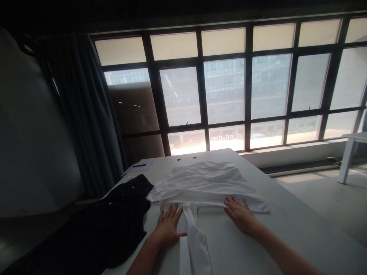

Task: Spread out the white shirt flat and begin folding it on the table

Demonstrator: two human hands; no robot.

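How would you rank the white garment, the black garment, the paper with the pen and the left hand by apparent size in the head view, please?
1. black garment, though nearer the camera
2. white garment
3. left hand
4. paper, farthest away, so unsure

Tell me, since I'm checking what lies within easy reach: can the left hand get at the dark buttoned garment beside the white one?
Probably yes. The left hand lies flat on the white table, at the white garment's near edge, and the dark buttoned garment lies just to its left with nothing between.
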